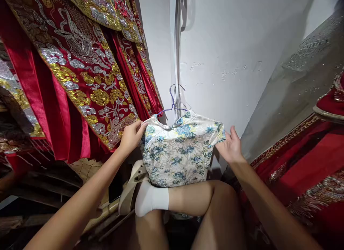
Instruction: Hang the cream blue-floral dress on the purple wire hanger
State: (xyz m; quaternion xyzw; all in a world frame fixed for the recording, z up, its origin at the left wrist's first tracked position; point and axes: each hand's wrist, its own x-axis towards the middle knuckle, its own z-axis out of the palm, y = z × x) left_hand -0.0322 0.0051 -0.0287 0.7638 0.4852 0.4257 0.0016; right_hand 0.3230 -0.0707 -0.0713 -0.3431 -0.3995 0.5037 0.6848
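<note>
A short-sleeved cheongsam (178, 153), pale with blue flowers, hangs in front of me on a thin purple wire hanger (172, 103). Its lower part rests against my crossed leg (190, 199), and the leg hides the hem. My left hand (132, 136) pinches the shoulder edge at the left sleeve between thumb and fingers. At the opposite cuff, my right hand (230, 145) holds the sleeve out sideways, palm up and thumb raised away from the cloth. The fingertips of that hand are partly hidden by the sleeve.
Red garments with gold and silver embroidery (99, 95) hang at the left. A white wall (223, 45) with a vertical metal pole (177, 45) stands ahead. Sheer sequinned cloth (303, 60) and red beaded fabric (306, 149) are at the right. A beige clog (131, 189) hangs off my white-socked foot (152, 198).
</note>
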